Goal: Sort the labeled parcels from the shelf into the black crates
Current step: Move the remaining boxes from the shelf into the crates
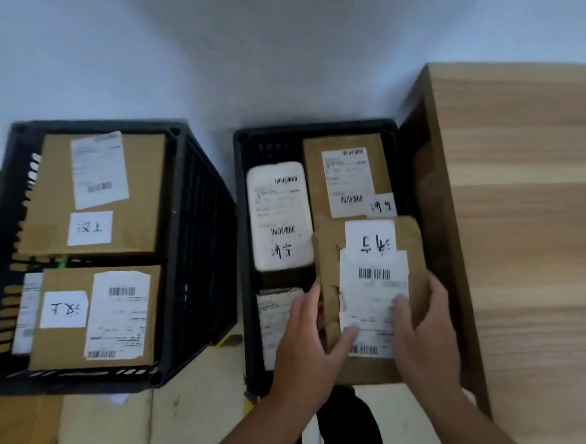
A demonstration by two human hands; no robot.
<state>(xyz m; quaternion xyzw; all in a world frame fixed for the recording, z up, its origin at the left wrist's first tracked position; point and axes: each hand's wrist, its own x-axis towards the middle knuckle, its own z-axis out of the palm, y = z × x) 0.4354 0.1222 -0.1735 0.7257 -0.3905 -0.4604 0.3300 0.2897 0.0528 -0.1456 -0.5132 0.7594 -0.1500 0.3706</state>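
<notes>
Your left grip (305, 331) and right grip (425, 330) each pinched a near edge of the brown parcel (411, 245), held over the right crate (313, 129). It looked light, crumpled, probably soft; its long sides suited holding. A white parcel (279, 215) lay farther in.

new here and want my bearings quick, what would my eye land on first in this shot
First the left hand and right hand, which grip a brown parcel with white labels at the near end of the right crate. Next the left crate, which holds a far box and a near box, both labelled. A wooden shelf fills the right edge.
</notes>
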